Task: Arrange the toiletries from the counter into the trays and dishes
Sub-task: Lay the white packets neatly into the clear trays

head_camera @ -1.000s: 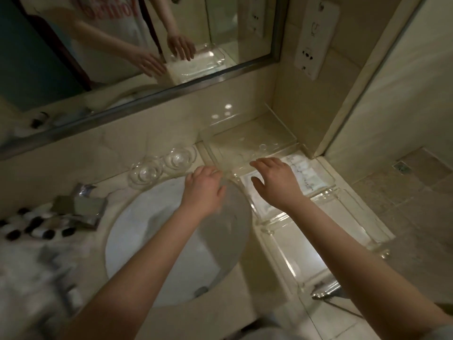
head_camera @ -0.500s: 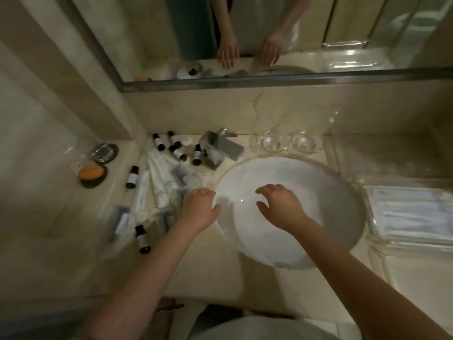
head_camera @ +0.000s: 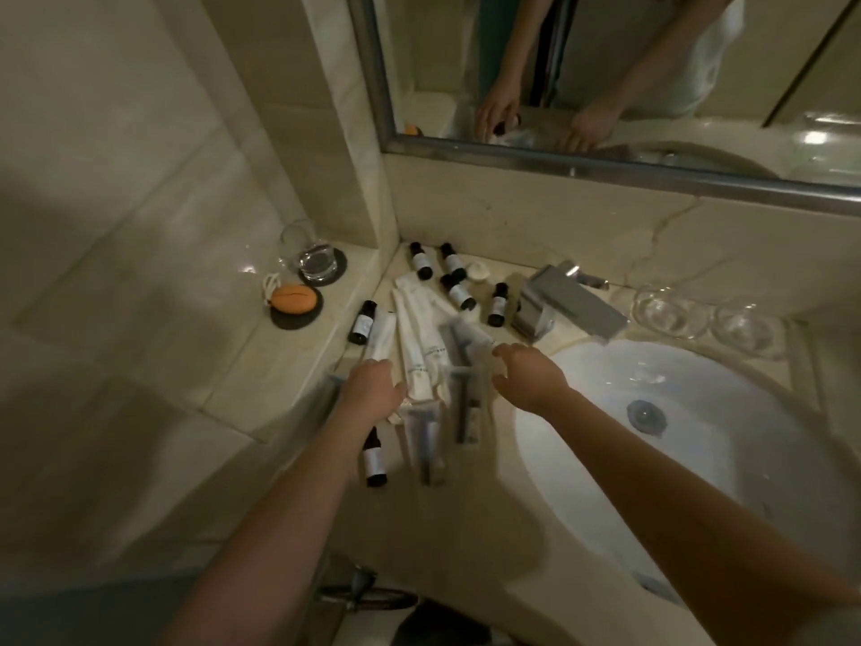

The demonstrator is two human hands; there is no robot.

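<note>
From the head camera, a dim marble bench (head_camera: pixel 470 519) is seen from above, with a white sink (head_camera: pixel 699 435) set into it at the right and partly cut off by the right forearm. The toiletries are scattered on the bench left of the sink: small dark bottles (head_camera: pixel 459 291) lie on their sides near the back wall, pale tubes (head_camera: pixel 419 347) are heaped in the middle, and clear-wrapped packets (head_camera: pixel 463 407) lie nearer, blurred so their contents cannot be made out. One more dark bottle (head_camera: pixel 374 459) lies close to the front edge, partly hidden by the left wrist. The left hand (head_camera: pixel 372 394) is held over the near end of the tubes, its fingers curled downward; whether anything is held in its grip cannot be told. The right hand (head_camera: pixel 531 380) is held above the packets with its grip wide and nothing in it. A metal tap (head_camera: pixel 563 303) stands behind the sink, and two clear glass dishes (head_camera: pixel 666 314) sit just to its right, hard to see against the stone. On a ledge at the left, a glass tumbler (head_camera: pixel 310 254) and an orange soap (head_camera: pixel 292 298) rest on dark coasters. The mirror (head_camera: pixel 605 109) above is cut off by the frame.
</note>
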